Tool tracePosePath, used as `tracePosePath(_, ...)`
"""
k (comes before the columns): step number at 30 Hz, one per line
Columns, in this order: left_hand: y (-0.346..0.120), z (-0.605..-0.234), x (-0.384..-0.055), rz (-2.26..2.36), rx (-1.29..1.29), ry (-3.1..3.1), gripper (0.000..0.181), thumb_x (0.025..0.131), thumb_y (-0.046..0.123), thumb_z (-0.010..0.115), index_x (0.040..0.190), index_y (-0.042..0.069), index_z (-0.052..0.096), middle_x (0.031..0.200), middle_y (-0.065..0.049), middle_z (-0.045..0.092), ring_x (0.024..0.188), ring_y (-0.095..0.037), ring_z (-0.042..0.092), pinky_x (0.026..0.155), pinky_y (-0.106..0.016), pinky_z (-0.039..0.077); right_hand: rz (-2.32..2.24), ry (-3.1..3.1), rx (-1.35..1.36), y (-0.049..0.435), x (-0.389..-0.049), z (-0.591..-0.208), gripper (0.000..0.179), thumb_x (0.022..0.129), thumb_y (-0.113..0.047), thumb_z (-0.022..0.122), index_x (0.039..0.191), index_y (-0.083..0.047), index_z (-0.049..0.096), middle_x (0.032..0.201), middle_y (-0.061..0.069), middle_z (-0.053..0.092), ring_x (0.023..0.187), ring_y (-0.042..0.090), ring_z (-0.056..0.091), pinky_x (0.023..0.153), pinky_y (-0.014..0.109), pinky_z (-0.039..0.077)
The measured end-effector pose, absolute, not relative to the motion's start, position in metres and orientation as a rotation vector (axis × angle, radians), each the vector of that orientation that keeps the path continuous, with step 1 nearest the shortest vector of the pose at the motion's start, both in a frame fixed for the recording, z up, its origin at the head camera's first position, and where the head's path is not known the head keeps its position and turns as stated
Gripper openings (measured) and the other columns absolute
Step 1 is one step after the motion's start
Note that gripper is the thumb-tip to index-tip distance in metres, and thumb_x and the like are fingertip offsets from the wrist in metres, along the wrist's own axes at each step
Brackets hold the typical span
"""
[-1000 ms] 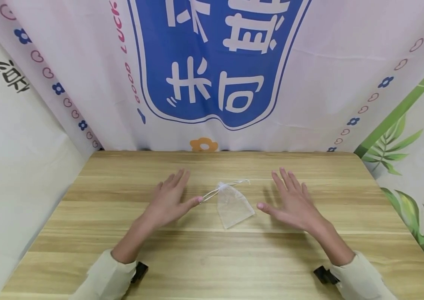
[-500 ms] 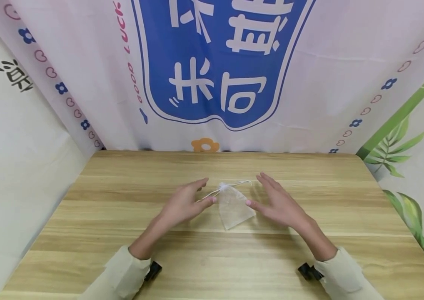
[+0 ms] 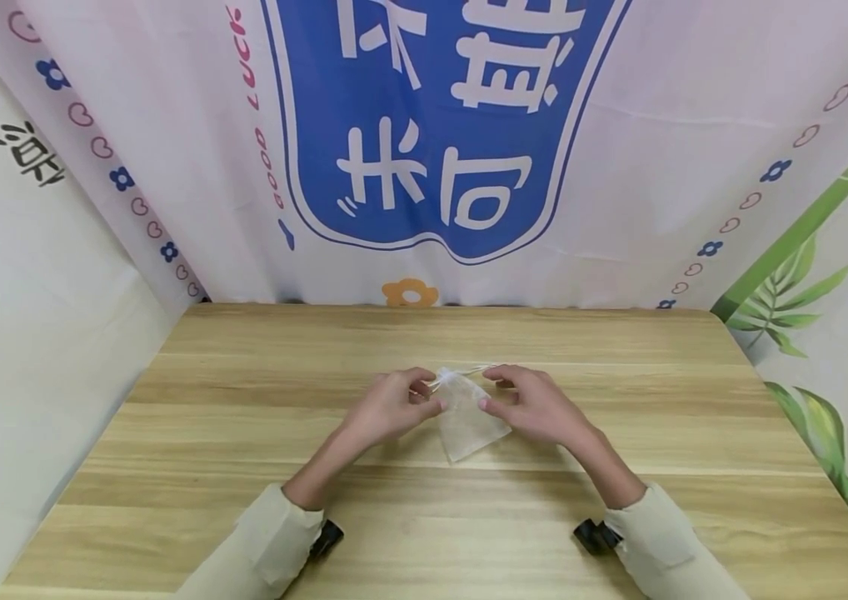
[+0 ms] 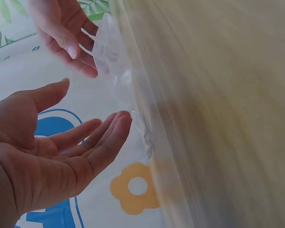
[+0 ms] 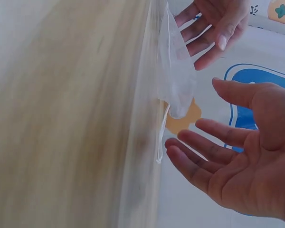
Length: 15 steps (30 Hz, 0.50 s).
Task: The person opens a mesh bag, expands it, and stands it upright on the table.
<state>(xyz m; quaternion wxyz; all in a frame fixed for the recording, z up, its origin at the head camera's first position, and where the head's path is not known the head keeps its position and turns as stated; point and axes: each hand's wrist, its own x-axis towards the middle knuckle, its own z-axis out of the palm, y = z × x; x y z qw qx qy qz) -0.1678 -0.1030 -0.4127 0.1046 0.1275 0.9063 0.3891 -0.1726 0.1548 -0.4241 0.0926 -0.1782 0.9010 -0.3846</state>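
A small sheer white drawstring pouch [image 3: 469, 421] lies flat on the wooden table, its gathered neck toward the back. White cords stretch out from the neck to both sides. On the left, my left hand [image 3: 394, 404] arches over the cord with its thumb tip at the pouch's edge. My right hand [image 3: 536, 406] mirrors it on the other side, thumb over the pouch's right edge and fingertips by the right cord. Both wrist views show the fingers loosely bent with a gap between thumb and fingers, and the pouch [image 5: 175, 71] beyond the fingertips.
The wooden table [image 3: 424, 533] reaches back to a hanging cloth [image 3: 619, 208] with a blue printed panel. More printed cloth hangs along the left and right sides. A small black device [image 3: 326, 540] sits at the left wrist, another black device [image 3: 596, 537] at the right.
Both hands have come inward from either side of the pouch and lowered toward it. Their fingers, spread wide before, are now more bent. The pouch lies in the same place.
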Motion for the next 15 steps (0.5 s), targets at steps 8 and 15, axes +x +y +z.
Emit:
tracePosePath(8, -0.099, -0.417, -0.175, 1.043, 0.372, 2.603, 0.050, 0.099, 0.032, 0.079, 0.138, 0.003, 0.069, 0.114, -0.009, 0.079, 0.099, -0.020, 0.075, 0.085, -0.038, 0.063, -1.142, 2.624, -0.557, 0.144, -0.181, -0.432, 0.039, 0.102, -0.021, 0.074, 0.135, -0.001, 0.069, 0.128, 0.018, 0.076, 0.113, 0.030, 0.076, 0.099, 0.046, 0.063)
tracePosePath(15, -0.097, -0.416, -0.178, 1.107, 0.344, 2.554, 0.046, 0.098, 0.029, 0.081, 0.135, 0.004, 0.070, 0.119, -0.012, 0.077, 0.105, -0.023, 0.074, 0.084, -0.037, 0.064, -1.183, 2.604, -0.461, 0.140, -0.185, -0.431, 0.035, 0.098, -0.014, 0.079, 0.130, -0.002, 0.072, 0.112, 0.012, 0.080, 0.097, 0.021, 0.077, 0.084, 0.037, 0.066)
